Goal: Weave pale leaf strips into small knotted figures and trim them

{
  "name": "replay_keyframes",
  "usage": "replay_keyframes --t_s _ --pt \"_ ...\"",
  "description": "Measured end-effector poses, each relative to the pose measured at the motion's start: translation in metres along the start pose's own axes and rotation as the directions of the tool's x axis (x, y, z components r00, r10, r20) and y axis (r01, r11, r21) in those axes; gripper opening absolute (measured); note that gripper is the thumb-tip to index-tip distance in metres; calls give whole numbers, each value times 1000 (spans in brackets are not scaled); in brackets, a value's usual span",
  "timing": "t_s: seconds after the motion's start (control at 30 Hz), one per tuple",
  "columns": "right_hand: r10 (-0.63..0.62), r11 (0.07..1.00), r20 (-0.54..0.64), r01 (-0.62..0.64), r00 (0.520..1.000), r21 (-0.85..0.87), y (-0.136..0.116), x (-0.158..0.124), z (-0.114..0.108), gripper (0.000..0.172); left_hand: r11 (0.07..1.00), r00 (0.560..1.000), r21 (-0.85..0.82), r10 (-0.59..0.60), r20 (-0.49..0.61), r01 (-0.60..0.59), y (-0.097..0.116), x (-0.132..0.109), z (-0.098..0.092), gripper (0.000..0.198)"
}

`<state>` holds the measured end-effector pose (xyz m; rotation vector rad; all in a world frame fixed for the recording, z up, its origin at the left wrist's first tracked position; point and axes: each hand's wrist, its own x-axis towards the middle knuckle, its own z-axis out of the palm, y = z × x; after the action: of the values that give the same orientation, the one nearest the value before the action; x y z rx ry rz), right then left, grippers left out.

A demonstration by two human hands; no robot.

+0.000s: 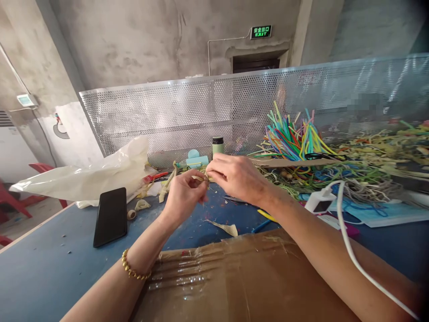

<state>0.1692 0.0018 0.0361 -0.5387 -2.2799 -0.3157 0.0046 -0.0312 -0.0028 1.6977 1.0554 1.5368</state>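
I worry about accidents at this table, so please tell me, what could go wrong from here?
The thin pale strip between the left hand and the right hand looks delicate and might tear. In this view, the white cable crosses the right forearm and might snag. The green bottle stands beyond the right hand and could tip if bumped.

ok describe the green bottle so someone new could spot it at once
Find the perforated metal screen along the back of the blue table. In front of it, just beyond the right hand, stands the green bottle. Its black cap and upright stance set it apart from the light-blue item lying to its left.
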Motion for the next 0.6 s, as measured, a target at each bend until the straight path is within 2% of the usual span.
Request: replay_keyframes --t_s 0.07,0.13,0.2,0.27,0.33,0.47,0.6 --pt "97 954 8 -95 995 284 13 0 -1 14 998 994 -61 -1 105 7 3 -2 1 11" --pt "193 785 140 -239 971 572 25 -1 2 13 989 984 -149 8 177 19 6 -4 1 16" --pt "230 574 286 -367 930 732 32 -2 8 18 974 982 -221 4 188 38 8 -5 1 17" --pt "245 446 346 -422 906 789 33 -3 15 17 960 987 -274 -15 160 59 8 -5 0 18" --pt "273 427 334 -425 902 798 29 -3 20 13 949 991 -308 -36 126 73 8 -3 -2 19" --pt "320 513 248 -387 915 767 21 0 23 7 944 995 -321 -53 90 80 6 0 -3 31" --pt "341 579 198 -372 919 725 21 1 28 8 944 997 -321 -64 30 70 6 1 -1 24"
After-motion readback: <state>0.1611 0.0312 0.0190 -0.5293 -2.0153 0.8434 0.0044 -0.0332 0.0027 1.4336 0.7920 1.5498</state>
